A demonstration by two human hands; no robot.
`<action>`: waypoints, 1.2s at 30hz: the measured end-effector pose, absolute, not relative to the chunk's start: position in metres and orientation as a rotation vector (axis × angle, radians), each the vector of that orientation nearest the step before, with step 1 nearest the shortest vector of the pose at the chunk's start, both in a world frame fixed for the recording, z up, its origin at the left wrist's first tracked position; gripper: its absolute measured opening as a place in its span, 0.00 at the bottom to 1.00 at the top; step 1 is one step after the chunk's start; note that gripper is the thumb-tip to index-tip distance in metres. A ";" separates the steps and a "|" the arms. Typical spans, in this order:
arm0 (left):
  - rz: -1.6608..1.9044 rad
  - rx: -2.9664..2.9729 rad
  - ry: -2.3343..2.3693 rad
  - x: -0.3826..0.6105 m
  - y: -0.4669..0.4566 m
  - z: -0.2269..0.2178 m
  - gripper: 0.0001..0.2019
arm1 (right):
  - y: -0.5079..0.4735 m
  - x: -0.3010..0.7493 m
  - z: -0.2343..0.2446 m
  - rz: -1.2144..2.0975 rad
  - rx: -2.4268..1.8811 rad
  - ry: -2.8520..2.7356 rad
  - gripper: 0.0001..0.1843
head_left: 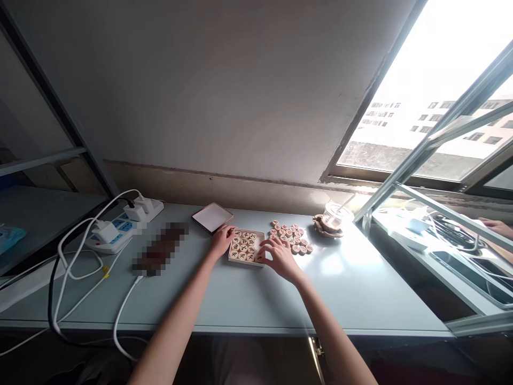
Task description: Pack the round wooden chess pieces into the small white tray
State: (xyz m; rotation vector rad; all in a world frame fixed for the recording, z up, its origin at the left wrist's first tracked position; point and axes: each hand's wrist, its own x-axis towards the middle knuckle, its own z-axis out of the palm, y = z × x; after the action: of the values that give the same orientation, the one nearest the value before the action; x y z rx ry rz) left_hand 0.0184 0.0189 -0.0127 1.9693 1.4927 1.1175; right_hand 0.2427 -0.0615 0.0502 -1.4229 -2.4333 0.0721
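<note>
A small wooden box lies on the grey table, filled with several round wooden chess pieces. My left hand rests against the box's left edge, fingers curled on its rim. My right hand lies at the box's right side, fingers spread and touching its near right corner. A loose heap of more chess pieces sits just right of the box. The box's lid lies upside down behind my left hand.
A white power strip with plugs and looping white and black cables occupies the left. A blurred dark object lies beside it. A glass on a saucer stands right of the pieces. An open window frame juts in at right.
</note>
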 end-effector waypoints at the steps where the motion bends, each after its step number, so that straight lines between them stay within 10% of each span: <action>1: 1.121 1.972 1.489 0.019 0.019 -0.013 0.11 | -0.062 0.243 0.050 0.110 -1.414 -2.417 0.11; 36: 1.112 1.995 1.483 0.018 0.020 -0.014 0.12 | -0.048 0.232 0.050 -0.184 -1.422 -2.450 0.16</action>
State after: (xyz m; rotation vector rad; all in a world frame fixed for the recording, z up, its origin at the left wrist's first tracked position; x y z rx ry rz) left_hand 0.0178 0.0195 -0.0138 1.9950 1.4827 1.1117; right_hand 0.2323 -0.0481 0.0496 -1.4223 -2.4502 -0.1842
